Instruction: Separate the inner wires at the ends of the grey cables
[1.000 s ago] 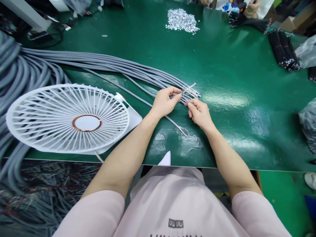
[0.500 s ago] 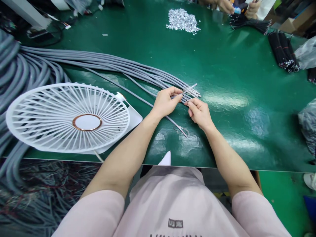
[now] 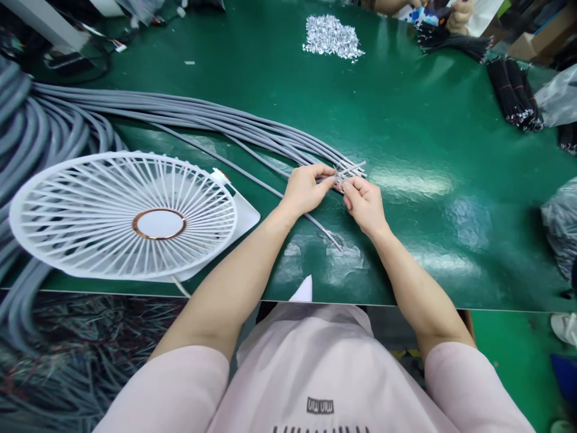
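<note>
Grey cable end (image 3: 357, 166) is being pinched by the left hand (image 3: 307, 190); the right hand (image 3: 365, 207) is pinching blurred, half-hidden strands (image 3: 339, 178); shirt lettering (image 3: 320, 406) is appearing inverted.

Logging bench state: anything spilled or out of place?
Silvery bits sit in a loose heap on the green table, possibly uncollected scrap. One grey cable ends apart from the bundle, its wires splayed.

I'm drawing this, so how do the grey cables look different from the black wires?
The grey cables look thicker; the black wires look thinner. The grey cables stretch long from the left edge; the black wires lie in short bunches at the upper right. Both rest on the green table.
</note>
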### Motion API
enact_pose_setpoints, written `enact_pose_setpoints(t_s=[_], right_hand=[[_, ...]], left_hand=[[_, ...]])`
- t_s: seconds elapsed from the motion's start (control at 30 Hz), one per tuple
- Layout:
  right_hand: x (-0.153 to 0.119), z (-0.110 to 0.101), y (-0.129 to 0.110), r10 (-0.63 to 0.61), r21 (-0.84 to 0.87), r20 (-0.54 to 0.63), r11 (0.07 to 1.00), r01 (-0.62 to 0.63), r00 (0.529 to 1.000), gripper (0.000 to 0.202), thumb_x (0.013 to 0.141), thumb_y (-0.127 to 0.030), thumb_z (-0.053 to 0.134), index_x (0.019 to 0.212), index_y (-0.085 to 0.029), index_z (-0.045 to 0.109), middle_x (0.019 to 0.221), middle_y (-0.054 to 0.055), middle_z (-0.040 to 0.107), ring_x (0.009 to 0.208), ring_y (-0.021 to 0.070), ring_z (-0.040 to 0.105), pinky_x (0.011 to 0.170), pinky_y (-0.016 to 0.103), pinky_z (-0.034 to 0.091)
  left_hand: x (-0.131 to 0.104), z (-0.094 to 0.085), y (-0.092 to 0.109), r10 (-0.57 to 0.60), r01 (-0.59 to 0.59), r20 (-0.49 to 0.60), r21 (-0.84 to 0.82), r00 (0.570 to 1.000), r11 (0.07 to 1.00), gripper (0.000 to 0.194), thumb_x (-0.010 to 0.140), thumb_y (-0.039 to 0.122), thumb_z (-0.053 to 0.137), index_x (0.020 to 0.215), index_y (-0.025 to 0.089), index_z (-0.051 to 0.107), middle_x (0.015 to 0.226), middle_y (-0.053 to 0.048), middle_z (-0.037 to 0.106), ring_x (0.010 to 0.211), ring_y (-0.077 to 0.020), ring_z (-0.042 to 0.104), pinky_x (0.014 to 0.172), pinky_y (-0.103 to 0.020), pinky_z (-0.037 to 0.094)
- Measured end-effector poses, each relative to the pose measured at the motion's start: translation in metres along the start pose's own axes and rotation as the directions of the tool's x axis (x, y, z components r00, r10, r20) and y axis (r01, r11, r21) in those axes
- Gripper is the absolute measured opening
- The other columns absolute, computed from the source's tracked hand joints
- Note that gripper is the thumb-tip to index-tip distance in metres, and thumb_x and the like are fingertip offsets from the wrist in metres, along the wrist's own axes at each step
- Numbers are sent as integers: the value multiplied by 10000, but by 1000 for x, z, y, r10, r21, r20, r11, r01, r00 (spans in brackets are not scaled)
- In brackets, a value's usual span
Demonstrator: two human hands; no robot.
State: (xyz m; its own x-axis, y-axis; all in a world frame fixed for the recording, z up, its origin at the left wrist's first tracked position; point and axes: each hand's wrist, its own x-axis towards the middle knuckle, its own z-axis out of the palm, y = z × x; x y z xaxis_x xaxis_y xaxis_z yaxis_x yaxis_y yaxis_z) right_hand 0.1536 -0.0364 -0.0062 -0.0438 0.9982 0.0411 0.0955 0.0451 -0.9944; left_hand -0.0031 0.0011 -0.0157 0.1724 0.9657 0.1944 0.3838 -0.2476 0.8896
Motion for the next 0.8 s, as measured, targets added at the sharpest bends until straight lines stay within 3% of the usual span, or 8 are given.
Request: enact_pose_setpoints(t_s=[0.2, 0.33, 0.43, 0.6, 0.7, 0.8], right_hand=[[-2, -3, -4, -84, -124, -2, 989, 83, 996, 338, 901, -499, 611, 769, -188, 625, 482, -63, 457, 434, 73, 368, 459, 234, 296], [11, -11, 10, -73, -174, -43, 983, 65, 996, 338, 921, -493, 582, 815, -182, 662, 468, -63, 462, 442, 81, 382, 472, 232, 303], [12, -10, 13, -60, -186, -67, 981, 47, 996, 355, 925, -503, 576, 801, -180, 656, 453, -68, 442, 428, 80, 363, 467, 239, 298], [-13, 4, -23, -250, -190, 58, 948, 256, 967, 360, 950, -514, 545, 815, -193, 639, 539, -50, 455, 481, 85, 405, 501, 253, 338], [-20, -3, -39, -304, -183, -17, 938, 296, 953, 317, 982, -482, 502, 893, -215, 648, 554, -47, 451, 492, 96, 433, 529, 264, 370], [-12, -19, -29, -252, -190, -84, 954, 233, 964, 309, 973, -481, 517, 858, -220, 635, 503, -58, 435, 465, 102, 422, 526, 268, 372]], left_hand=[[1, -1, 0, 9, -9, -6, -18, 1000, 1000, 203, 812, 248, 637, 961, 183, 758, 928, -40, 792, 892, -201, 735, 840, -306, 559], [0, 1, 2, 21, -22, -25, -20, 999, 1000, 200, 812, 246, 636, 983, 196, 728, 835, -15, 772, 833, -185, 725, 824, -302, 554], [-1, 2, 3, 24, -24, -34, -21, 999, 999, 161, 815, 259, 631, 934, 198, 720, 877, -19, 774, 857, -187, 721, 827, -303, 550], [0, 6, 0, -16, 18, -15, 114, 1000, 993, 124, 804, 230, 613, 861, 200, 719, 869, -18, 767, 844, -201, 704, 820, -325, 537], [2, 8, -5, -56, 52, 16, 174, 998, 983, 117, 804, 245, 618, 845, 206, 721, 828, -18, 754, 823, -202, 691, 809, -331, 530], [4, 8, -10, -49, 50, -10, 72, 999, 996, 137, 798, 251, 631, 898, 207, 713, 831, -14, 747, 834, -185, 683, 816, -314, 530]])
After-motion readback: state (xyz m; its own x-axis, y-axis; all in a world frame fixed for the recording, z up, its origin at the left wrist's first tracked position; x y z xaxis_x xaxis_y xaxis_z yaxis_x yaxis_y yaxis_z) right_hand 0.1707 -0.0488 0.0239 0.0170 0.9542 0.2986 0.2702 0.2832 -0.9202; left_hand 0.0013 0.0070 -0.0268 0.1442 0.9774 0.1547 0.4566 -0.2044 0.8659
